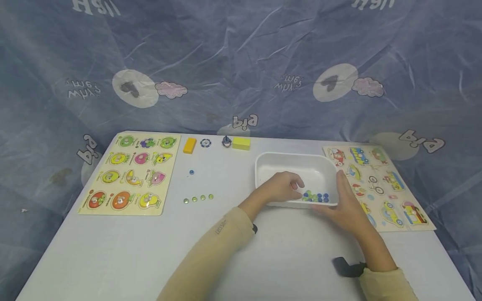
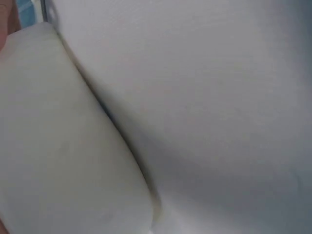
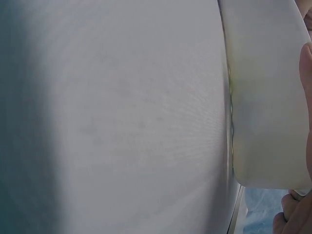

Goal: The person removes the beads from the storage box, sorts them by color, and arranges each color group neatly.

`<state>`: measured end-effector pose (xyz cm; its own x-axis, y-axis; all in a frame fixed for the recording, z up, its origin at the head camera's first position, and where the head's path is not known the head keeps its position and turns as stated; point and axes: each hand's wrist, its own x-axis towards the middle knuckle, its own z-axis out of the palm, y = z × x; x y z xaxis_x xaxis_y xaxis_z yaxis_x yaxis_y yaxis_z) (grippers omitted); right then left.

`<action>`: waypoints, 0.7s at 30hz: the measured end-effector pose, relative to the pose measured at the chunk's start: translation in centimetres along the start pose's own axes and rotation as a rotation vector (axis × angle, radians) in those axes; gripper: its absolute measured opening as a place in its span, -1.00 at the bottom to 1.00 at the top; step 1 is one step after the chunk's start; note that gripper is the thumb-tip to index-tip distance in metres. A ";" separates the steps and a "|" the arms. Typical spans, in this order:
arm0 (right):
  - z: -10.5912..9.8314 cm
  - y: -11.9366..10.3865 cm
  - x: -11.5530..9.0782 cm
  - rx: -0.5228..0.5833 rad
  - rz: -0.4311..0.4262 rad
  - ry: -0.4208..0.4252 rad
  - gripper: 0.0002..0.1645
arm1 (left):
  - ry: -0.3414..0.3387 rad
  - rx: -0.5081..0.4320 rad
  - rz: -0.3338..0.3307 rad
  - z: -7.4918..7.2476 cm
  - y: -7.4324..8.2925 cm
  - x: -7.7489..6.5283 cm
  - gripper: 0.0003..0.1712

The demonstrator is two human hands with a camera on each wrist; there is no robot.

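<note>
A white plastic tray (image 1: 278, 161) lies on the table, with several green and blue glass beads (image 1: 315, 196) gathered at its front right. My left hand (image 1: 280, 187) reaches over the front wall into the tray, fingers bent and parted from the thumb, with the fingertips right at the green beads. My right hand (image 1: 348, 207) grips the front right corner of the tray, fingers along the right end and thumb at the front wall. In the right wrist view the tray wall (image 3: 268, 97) shows with part of the thumb (image 3: 305, 68) over it.
Left of the tray is a row of green beads (image 1: 194, 199), with one blue bead (image 1: 191, 172) behind. Along the back stand an orange block (image 1: 190, 145), a chip (image 1: 205, 143), a small figure (image 1: 226, 141) and a yellow block (image 1: 241, 144). A fruit puzzle board (image 1: 144, 167) and a vehicle puzzle board (image 1: 399, 198) flank them.
</note>
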<state>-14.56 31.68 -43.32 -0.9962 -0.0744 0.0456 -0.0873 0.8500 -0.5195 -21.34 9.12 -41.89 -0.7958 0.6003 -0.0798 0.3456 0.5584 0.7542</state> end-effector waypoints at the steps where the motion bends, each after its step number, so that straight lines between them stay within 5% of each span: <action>1: 0.0 0.0 0.0 0.001 0.001 0.000 0.58 | -0.014 0.015 -0.010 0.2 0.0 0.2 -0.67; 7: 0.0 0.0 0.0 0.010 -0.003 0.000 0.59 | -0.075 0.074 -0.040 0.7 0.2 1.2 -0.71; 21: 0.0 0.1 0.1 0.007 0.005 0.001 0.59 | -0.117 0.037 -0.096 1.4 -0.3 2.2 -0.87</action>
<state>-14.65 31.77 -43.42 -0.9966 -0.0690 0.0440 -0.0818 0.8466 -0.5259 -22.49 11.08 -43.17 -0.7635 0.6043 -0.2275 0.2904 0.6360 0.7149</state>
